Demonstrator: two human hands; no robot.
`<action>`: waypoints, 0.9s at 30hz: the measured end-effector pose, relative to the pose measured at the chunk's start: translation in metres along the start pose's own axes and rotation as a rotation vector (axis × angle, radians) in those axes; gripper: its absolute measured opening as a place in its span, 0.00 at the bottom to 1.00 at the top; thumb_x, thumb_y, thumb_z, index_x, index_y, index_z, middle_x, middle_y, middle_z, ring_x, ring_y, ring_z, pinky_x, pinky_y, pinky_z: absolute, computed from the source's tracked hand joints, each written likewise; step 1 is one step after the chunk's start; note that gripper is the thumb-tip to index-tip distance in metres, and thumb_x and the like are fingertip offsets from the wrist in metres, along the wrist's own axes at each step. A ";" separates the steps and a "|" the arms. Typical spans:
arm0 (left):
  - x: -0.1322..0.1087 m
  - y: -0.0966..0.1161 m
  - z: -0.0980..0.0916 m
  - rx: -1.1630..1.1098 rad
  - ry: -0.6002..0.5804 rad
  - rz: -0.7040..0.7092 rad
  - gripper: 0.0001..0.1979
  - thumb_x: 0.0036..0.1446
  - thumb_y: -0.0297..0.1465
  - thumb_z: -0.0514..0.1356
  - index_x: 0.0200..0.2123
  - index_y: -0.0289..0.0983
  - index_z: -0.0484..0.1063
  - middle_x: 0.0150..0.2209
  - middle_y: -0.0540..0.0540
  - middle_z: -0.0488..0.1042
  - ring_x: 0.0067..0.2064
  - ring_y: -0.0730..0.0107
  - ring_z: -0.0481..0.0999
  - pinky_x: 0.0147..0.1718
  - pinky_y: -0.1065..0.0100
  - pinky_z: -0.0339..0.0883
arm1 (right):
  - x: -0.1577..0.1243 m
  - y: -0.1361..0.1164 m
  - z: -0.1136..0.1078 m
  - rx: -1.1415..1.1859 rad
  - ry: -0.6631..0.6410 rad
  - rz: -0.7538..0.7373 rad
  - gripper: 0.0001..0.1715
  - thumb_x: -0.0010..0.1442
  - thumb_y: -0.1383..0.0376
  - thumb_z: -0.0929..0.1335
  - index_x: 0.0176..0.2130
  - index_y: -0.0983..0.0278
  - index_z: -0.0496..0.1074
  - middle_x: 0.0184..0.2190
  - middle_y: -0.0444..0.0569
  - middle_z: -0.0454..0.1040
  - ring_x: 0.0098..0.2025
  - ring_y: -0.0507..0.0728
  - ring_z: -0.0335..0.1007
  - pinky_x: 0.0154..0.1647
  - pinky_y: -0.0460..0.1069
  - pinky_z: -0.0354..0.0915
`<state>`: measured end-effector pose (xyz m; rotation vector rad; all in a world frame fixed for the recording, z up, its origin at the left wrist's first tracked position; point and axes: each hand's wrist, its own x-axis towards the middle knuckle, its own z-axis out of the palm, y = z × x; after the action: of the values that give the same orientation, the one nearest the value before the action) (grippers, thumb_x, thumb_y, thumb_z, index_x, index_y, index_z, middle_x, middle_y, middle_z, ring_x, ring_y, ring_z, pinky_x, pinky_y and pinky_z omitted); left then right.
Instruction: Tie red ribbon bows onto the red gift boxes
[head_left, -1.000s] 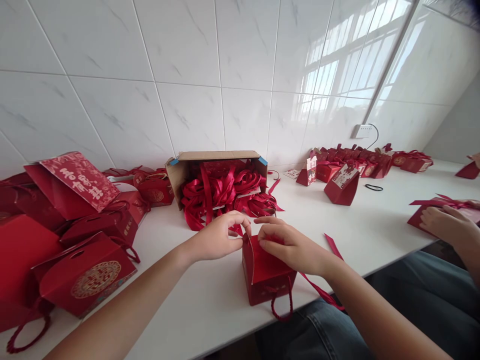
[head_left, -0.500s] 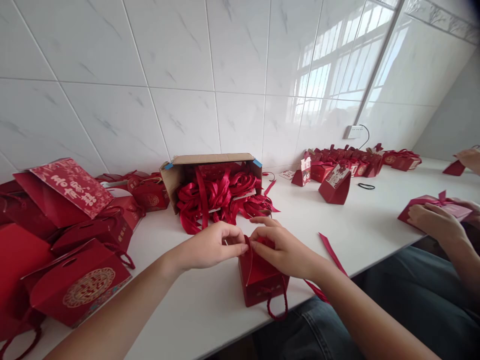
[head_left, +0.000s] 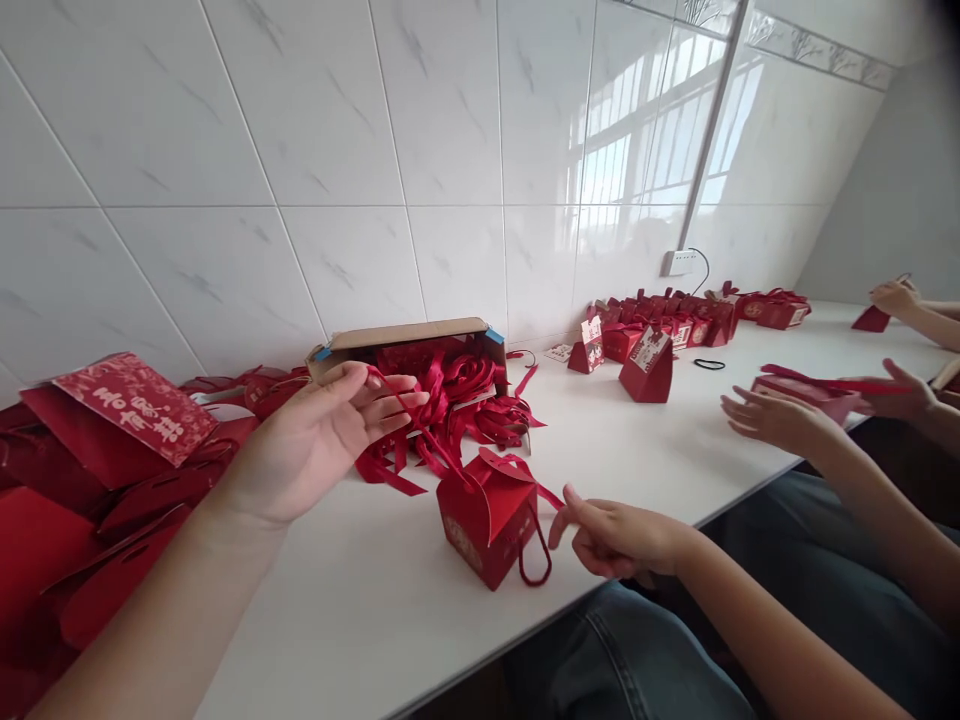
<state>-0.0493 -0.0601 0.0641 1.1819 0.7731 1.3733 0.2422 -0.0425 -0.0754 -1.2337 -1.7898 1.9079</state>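
A small red gift box (head_left: 487, 520) stands on the white table near its front edge, with a twisted cord loop hanging at its right side. A red ribbon (head_left: 431, 440) runs from the top of this box up to my left hand (head_left: 322, 430), which pinches it between thumb and forefinger, the other fingers spread. To the right of the box is my right hand (head_left: 626, 535), its fingers partly curled, close to the ribbon's other end (head_left: 550, 495). Whether the fingertips grip that end cannot be made out.
An open carton (head_left: 409, 330) of red ribbons lies against the tiled wall. Red boxes (head_left: 124, 410) are heaped at the left. More boxes (head_left: 646, 368) stand behind to the right. Another person's hands (head_left: 787, 420) work at a pink-topped box (head_left: 814, 395) at the right.
My left hand has moved up and left, drawing the ribbon out from the box. My right hand has moved away from the box top, right and down. The box has turned, and the view has shifted.
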 end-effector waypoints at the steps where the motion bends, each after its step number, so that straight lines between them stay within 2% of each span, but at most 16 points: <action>1: 0.000 0.002 0.002 -0.002 -0.009 -0.006 0.10 0.61 0.27 0.53 0.29 0.36 0.72 0.36 0.45 0.79 0.42 0.62 0.77 0.41 0.62 0.71 | 0.005 0.002 -0.001 0.054 0.054 -0.018 0.41 0.56 0.35 0.51 0.30 0.66 0.69 0.11 0.38 0.57 0.12 0.45 0.42 0.13 0.42 0.40; 4: -0.002 0.009 0.006 -0.006 -0.021 -0.024 0.10 0.61 0.26 0.52 0.29 0.35 0.71 0.32 0.47 0.78 0.36 0.64 0.78 0.39 0.61 0.72 | 0.021 -0.004 -0.002 0.148 0.362 -0.136 0.38 0.56 0.36 0.54 0.20 0.65 0.63 0.13 0.40 0.58 0.15 0.46 0.50 0.15 0.42 0.47; 6: -0.003 0.012 0.008 -0.010 -0.004 -0.051 0.09 0.60 0.26 0.53 0.29 0.35 0.71 0.31 0.48 0.77 0.34 0.65 0.78 0.38 0.62 0.72 | 0.032 -0.013 0.000 0.192 0.472 -0.220 0.35 0.57 0.38 0.56 0.22 0.65 0.63 0.21 0.44 0.65 0.22 0.48 0.61 0.20 0.42 0.56; 8: -0.003 0.016 0.010 -0.009 0.025 -0.071 0.08 0.60 0.26 0.53 0.30 0.35 0.70 0.29 0.48 0.76 0.34 0.66 0.77 0.38 0.63 0.72 | 0.041 -0.021 0.003 0.208 0.434 -0.229 0.34 0.56 0.38 0.58 0.25 0.65 0.66 0.27 0.47 0.70 0.28 0.50 0.66 0.25 0.44 0.61; 10: -0.002 0.021 0.012 -0.008 0.052 -0.075 0.07 0.60 0.26 0.53 0.30 0.35 0.69 0.28 0.49 0.74 0.33 0.68 0.76 0.38 0.64 0.72 | 0.049 -0.027 0.007 0.205 0.369 -0.176 0.36 0.54 0.37 0.59 0.24 0.66 0.68 0.26 0.50 0.71 0.26 0.52 0.66 0.22 0.45 0.61; 14: 0.000 0.032 0.014 -0.008 0.068 -0.073 0.08 0.61 0.25 0.51 0.30 0.34 0.67 0.27 0.50 0.73 0.31 0.70 0.75 0.38 0.64 0.71 | 0.063 -0.033 0.013 0.243 0.303 -0.078 0.37 0.51 0.37 0.62 0.21 0.67 0.72 0.16 0.48 0.67 0.16 0.48 0.53 0.14 0.44 0.47; 16: 0.000 0.038 0.016 -0.004 0.072 -0.078 0.08 0.61 0.25 0.51 0.30 0.34 0.67 0.27 0.50 0.72 0.31 0.70 0.74 0.37 0.65 0.70 | 0.070 -0.037 0.016 0.331 0.313 -0.100 0.34 0.52 0.39 0.62 0.23 0.67 0.72 0.16 0.46 0.65 0.16 0.47 0.50 0.15 0.43 0.47; 18: -0.002 0.043 0.018 0.010 0.084 -0.079 0.08 0.61 0.25 0.51 0.29 0.34 0.67 0.26 0.50 0.71 0.30 0.71 0.73 0.35 0.66 0.70 | 0.077 -0.043 0.018 0.443 0.352 -0.186 0.29 0.53 0.42 0.64 0.26 0.66 0.71 0.19 0.45 0.66 0.18 0.47 0.54 0.17 0.44 0.52; 22: -0.008 0.052 0.016 0.043 0.084 -0.050 0.08 0.60 0.25 0.51 0.28 0.34 0.66 0.25 0.50 0.70 0.29 0.70 0.72 0.33 0.66 0.70 | 0.078 -0.058 0.016 0.618 0.482 -0.460 0.17 0.49 0.52 0.69 0.32 0.62 0.69 0.24 0.43 0.67 0.24 0.49 0.61 0.25 0.45 0.59; 27: -0.016 0.059 0.004 0.055 0.068 -0.022 0.09 0.60 0.24 0.52 0.27 0.34 0.67 0.25 0.49 0.70 0.29 0.71 0.71 0.33 0.66 0.70 | 0.051 -0.081 0.007 0.653 0.573 -0.701 0.16 0.45 0.56 0.72 0.30 0.62 0.67 0.26 0.43 0.68 0.29 0.51 0.65 0.29 0.46 0.61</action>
<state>-0.0654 -0.0869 0.1164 1.1704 0.8743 1.3878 0.1775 0.0047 -0.0234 -0.6763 -0.9762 1.3538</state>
